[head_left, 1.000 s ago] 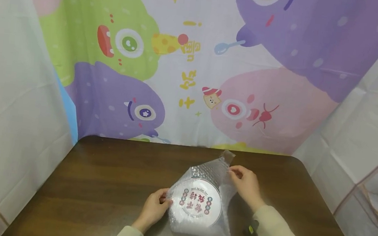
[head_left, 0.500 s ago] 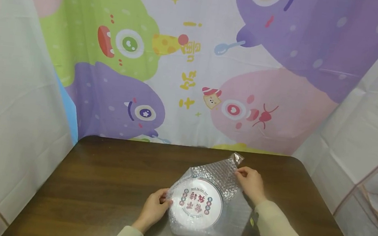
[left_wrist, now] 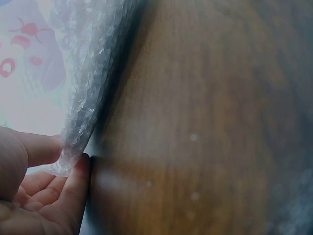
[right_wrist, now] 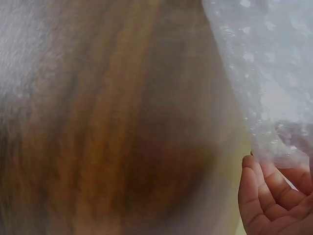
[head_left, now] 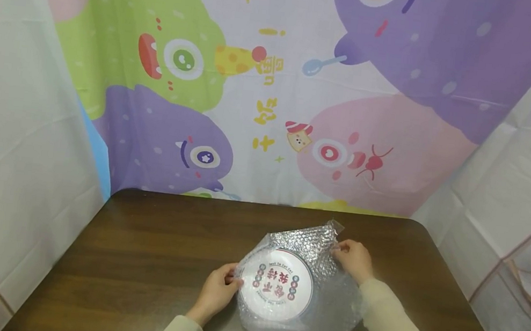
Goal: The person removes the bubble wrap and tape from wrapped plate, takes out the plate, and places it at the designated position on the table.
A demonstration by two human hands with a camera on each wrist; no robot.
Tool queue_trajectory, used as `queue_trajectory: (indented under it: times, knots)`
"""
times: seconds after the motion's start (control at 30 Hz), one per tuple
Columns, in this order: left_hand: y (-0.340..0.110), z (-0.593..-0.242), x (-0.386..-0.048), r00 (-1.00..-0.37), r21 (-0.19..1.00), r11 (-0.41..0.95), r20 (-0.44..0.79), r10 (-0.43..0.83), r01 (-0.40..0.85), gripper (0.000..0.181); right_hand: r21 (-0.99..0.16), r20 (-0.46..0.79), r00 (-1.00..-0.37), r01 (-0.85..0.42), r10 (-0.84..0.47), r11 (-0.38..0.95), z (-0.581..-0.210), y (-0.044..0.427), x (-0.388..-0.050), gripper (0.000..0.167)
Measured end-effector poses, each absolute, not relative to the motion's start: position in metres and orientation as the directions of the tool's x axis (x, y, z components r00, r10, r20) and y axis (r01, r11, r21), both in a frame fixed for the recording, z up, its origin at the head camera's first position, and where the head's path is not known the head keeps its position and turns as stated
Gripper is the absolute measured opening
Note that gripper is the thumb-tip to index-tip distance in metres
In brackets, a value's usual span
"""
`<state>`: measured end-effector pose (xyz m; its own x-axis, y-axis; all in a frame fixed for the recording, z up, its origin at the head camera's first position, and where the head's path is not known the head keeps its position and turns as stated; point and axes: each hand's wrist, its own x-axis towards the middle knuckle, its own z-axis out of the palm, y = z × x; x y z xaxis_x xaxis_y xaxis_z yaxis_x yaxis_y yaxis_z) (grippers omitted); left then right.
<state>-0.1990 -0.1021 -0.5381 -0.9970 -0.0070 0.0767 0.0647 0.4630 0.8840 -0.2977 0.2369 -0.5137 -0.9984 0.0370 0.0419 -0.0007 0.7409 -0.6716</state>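
Observation:
A round white plate [head_left: 275,285] with red lettering and a dark rim lies in bubble wrap [head_left: 306,242] on the table. At its left edge the left hand [head_left: 218,292] pinches the wrap; in the left wrist view thumb and fingers of that hand [left_wrist: 49,191] hold a fold of the wrap [left_wrist: 90,83]. Up and to the right of the plate, the right hand [head_left: 355,260] pinches the wrap's upper right edge. The right wrist view shows this hand [right_wrist: 279,196] gripping the clear sheet [right_wrist: 274,73]. Part of the wrap spreads out right of the plate.
The brown wooden table [head_left: 154,251] has rounded far corners. Behind it hangs a cloth [head_left: 264,176] printed with cartoon monsters, and pale sheets [head_left: 24,108] stand at both sides.
The right hand has moved to the right with the edge of the wrap, and the sheet has spread wider right of the plate. The left hand has stayed in place.

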Motion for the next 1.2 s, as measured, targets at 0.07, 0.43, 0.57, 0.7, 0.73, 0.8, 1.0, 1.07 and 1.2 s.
queue_trajectory:
  times: [0.07,0.43,0.57,0.7,0.73,0.8,1.0,1.07,1.2]
  knots:
    - [-0.102,-0.538,-0.199,-0.997,0.885,0.462,0.076,-0.007,0.064,0.036,-0.694,0.043,-0.998,-0.003,0.038,0.720,-0.513,0.239,-0.298,0.029]
    - [-0.103,-0.539,-0.200,-0.996,0.880,0.469,0.090,-0.003,0.078,0.036,-0.689,0.126,-0.990,-0.137,-0.069,0.711,-0.469,0.250,-0.285,0.034]
    - [-0.103,-0.540,-0.200,-0.996,0.878,0.472,0.084,-0.001,0.074,0.036,-0.663,0.154,-0.978,-0.208,-0.141,0.719,-0.456,0.250,-0.273,0.034]
    - [-0.103,-0.541,-0.201,-0.996,0.877,0.473,0.092,-0.002,0.080,0.035,-0.623,0.149,-0.959,-0.281,-0.242,0.730,-0.453,0.249,-0.259,0.036]
    - [-0.103,-0.541,-0.201,-0.995,0.875,0.476,0.102,0.000,0.090,0.035,-0.617,0.140,-0.953,-0.295,-0.267,0.730,-0.453,0.248,-0.256,0.037]
    - [-0.103,-0.541,-0.201,-0.995,0.875,0.475,0.103,-0.001,0.090,0.035,-0.588,0.134,-0.939,-0.332,-0.316,0.737,-0.455,0.248,-0.250,0.040]
    - [-0.103,-0.541,-0.201,-0.996,0.875,0.477,0.090,-0.005,0.077,0.035,-0.471,0.142,-0.883,-0.458,-0.447,0.754,-0.463,0.249,-0.238,0.041]
    - [-0.103,-0.541,-0.201,-0.996,0.875,0.477,0.093,-0.001,0.081,0.036,-0.462,0.127,-0.879,-0.463,-0.460,0.757,-0.466,0.249,-0.236,0.041]
    - [-0.103,-0.540,-0.200,-0.996,0.879,0.470,0.090,0.008,0.083,0.037,-0.479,0.069,-0.891,-0.425,-0.449,0.768,-0.473,0.248,-0.232,0.043]
